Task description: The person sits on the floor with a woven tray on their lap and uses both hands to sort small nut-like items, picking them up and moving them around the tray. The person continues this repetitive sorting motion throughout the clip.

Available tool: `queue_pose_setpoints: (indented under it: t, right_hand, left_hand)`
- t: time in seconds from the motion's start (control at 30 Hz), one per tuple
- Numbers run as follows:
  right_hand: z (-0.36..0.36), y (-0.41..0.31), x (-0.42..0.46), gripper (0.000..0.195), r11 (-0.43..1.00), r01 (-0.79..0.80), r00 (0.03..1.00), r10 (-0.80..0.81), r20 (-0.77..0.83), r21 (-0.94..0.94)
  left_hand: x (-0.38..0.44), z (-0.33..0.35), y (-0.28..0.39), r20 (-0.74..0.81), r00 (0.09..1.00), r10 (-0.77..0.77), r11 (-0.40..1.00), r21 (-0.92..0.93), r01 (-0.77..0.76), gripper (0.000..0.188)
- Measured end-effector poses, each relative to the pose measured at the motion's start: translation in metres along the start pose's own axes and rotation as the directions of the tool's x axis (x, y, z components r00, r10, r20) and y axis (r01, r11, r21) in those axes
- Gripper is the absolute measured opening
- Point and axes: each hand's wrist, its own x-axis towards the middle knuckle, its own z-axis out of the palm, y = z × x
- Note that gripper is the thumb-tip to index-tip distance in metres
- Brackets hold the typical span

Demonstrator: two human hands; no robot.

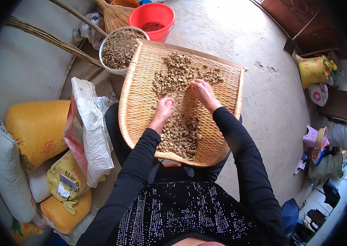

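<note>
A woven winnowing basket (219, 123) rests across my lap. On it lie two heaps of small pale-brown pods that look like peanuts in the shell: a far heap (176, 73) and a near heap (179, 138) by the rim closest to me. My left hand (164, 109) hovers between the heaps with its fingers curled inward. Farther out, my right hand (203, 92) is at the right edge of the far heap, fingertips bent together over the pods. Whether either hand pinches a pod is hidden by the fingers.
Beyond the basket's left corner stand a white bucket (119, 49) full of similar pods and a red bucket (158, 18) with dark red bits inside. A straw broom (115, 15) leans behind them. Stuffed sacks (39, 132) and an upright white woven bag (91, 129) crowd the left side.
</note>
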Motion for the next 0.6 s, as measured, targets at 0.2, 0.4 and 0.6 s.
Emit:
queue_pose_setpoints:
  t: [0.2, 0.4, 0.6]
  right_hand:
    - [0.0, 0.003, -0.004, 0.006, 0.994, 0.089, 0.996, -0.087, 0.031, -0.062]
    - [-0.003, 0.001, 0.0, 0.007, 0.991, 0.1, 0.993, -0.094, 0.069, -0.088]
    - [0.004, 0.008, 0.015, 0.01, 0.986, 0.08, 0.981, -0.051, 0.189, -0.144]
  left_hand:
    - [-0.007, 0.003, 0.006, -0.003, 0.999, -0.044, 0.999, 0.011, 0.044, 0.019]
    - [-0.008, 0.004, 0.007, 0.006, 0.999, -0.046, 0.999, -0.003, 0.046, 0.018]
    - [-0.011, 0.005, 0.009, 0.071, 0.994, -0.078, 0.987, -0.134, 0.087, 0.017]
